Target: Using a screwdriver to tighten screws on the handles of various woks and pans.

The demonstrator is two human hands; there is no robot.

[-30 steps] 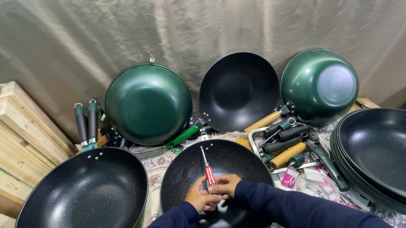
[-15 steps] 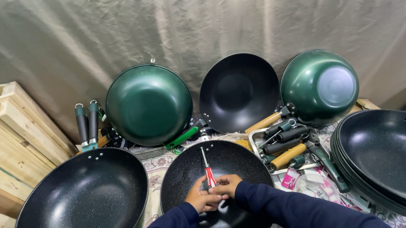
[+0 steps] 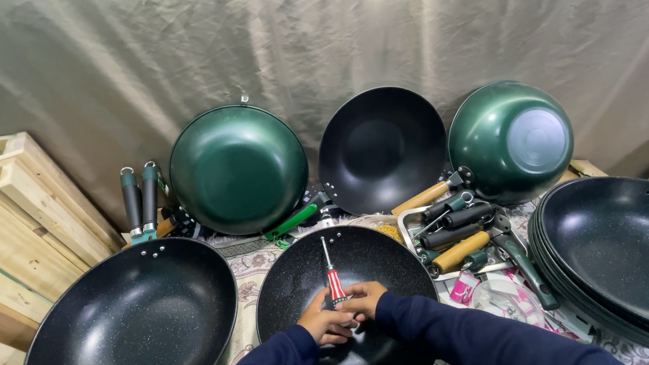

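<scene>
- your left hand [image 3: 324, 323] & right hand [image 3: 363, 299] met at lower centre of the frame, both inside the black pan [image 3: 294, 277] in front of you.
- both hands were curled round the base of a screwdriver [image 3: 333, 278] w/ a red-and-white striped handle; it stood nearly upright, shaft pointing up the frame, tip over the pan's far rim.
- grip: fingers closed on the screwdriver's handle, left from the left side, right from the right; fingertips touching each other.
- dark blue sleeves [image 3: 467, 342] came in from the bottom edge.
- lower left: a bigger black pan [image 3: 128, 328], just beside yours.
- right edge: stack of black pans [image 3: 633, 256].
- against the grey curtain [image 3: 311, 41]: green pan [image 3: 238, 169] back-out, black wok [image 3: 382, 149], green wok [image 3: 511, 141] tilted.
- centre right: loose handles [image 3: 456, 233] in a tray, wood & black.
- far left: wooden slats [image 3: 18, 212].
</scene>
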